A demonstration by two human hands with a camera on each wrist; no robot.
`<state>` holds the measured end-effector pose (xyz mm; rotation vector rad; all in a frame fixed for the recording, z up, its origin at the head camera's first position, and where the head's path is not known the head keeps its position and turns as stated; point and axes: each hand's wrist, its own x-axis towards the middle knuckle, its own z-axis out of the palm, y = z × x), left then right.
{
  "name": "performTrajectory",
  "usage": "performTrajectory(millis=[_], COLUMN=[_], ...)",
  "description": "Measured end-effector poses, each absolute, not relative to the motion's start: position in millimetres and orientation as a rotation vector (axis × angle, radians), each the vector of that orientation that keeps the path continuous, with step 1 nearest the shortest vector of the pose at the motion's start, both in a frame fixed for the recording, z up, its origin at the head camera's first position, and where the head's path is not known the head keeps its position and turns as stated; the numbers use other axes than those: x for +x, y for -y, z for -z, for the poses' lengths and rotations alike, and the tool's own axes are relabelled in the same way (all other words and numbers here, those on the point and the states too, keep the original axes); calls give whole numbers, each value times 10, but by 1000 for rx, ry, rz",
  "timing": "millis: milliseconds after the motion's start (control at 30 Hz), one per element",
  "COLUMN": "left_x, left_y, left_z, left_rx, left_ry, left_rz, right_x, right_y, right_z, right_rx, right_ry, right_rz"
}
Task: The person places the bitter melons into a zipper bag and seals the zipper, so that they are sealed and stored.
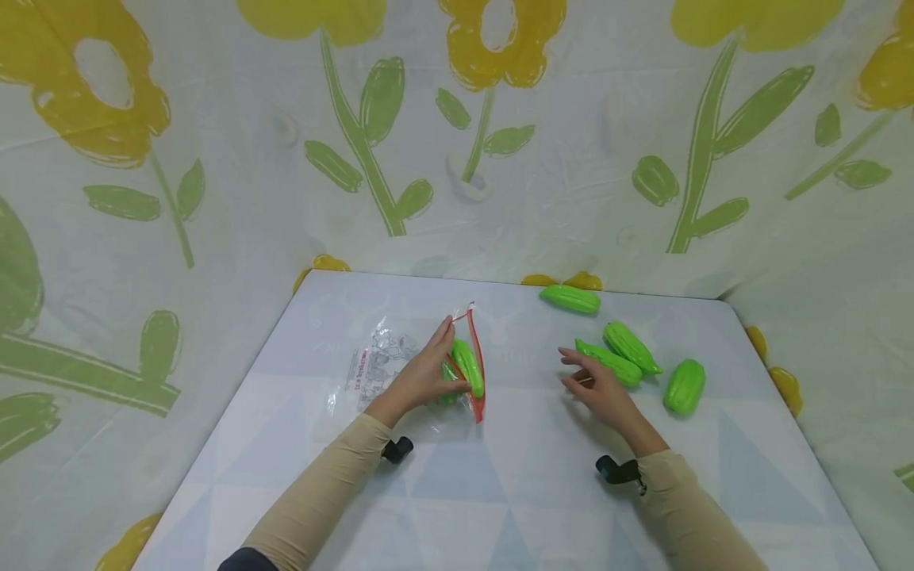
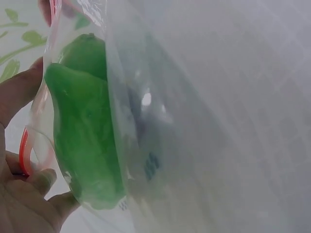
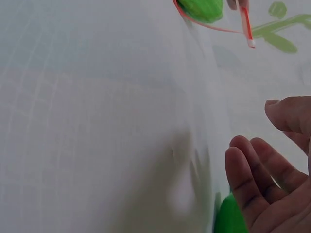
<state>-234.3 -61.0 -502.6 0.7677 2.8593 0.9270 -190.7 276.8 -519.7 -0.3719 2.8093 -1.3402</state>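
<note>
Clear plastic zip bag with a red seal (image 1: 400,369) lies left of centre on the pale table (image 1: 500,492), its mouth pinched open by the left hand (image 1: 421,379), with at least one ridged green plastic gourd (image 1: 467,367) already inside. Four more green gourds (image 1: 628,353) wait on the far right. Right hand (image 1: 596,388) hovers just beside the nearest, fingers loosely spread and empty, so the bagging looks barely begun.
</note>
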Motion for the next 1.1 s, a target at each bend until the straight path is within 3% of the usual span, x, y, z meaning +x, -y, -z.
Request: performTrajectory(millis=[1100], left_x=[-2339], left_y=[571], left_z=[5032], left_rx=[782], left_ry=[-2923], left_rz=[-920], right_x=[-1853], right_y=[-3181], right_z=[5123], right_rx=[-318], right_ry=[-3049], right_rz=[1305])
